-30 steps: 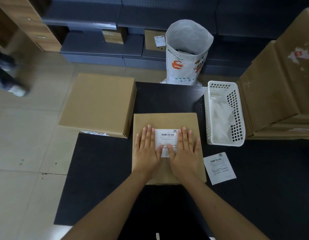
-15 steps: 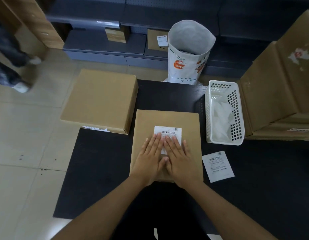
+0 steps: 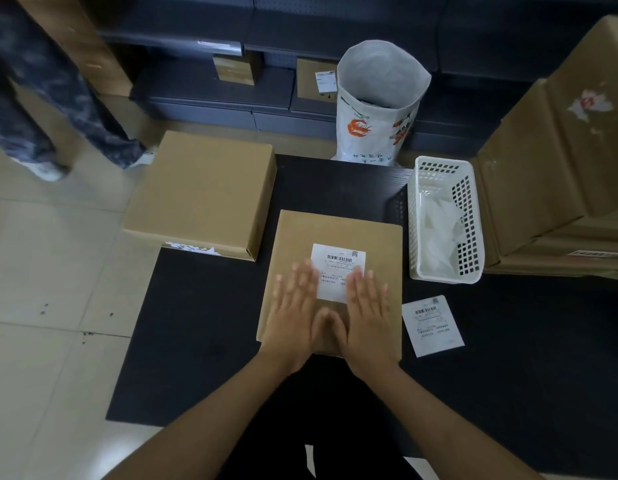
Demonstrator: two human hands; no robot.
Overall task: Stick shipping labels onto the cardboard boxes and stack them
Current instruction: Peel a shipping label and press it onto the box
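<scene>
A flat cardboard box [image 3: 331, 271] lies in the middle of the black table [image 3: 196, 341], a white shipping label [image 3: 337, 271] stuck on its top, and both hands lie flat on it with fingers straight and slightly spread: the left hand [image 3: 293, 317] on the label's left edge, the right hand [image 3: 368, 317] on its right edge, thumbs nearly touching below the label. Just beside the box's right edge a loose label [image 3: 432, 325] lies on the table, with a white basket [image 3: 439, 278] beyond it toward the far right edge. A larger box [image 3: 203, 192] overhangs the table's far left corner, a stack of boxes [image 3: 549, 168] stands at the right edge, and a white sack [image 3: 380, 105] stands behind the far edge.
</scene>
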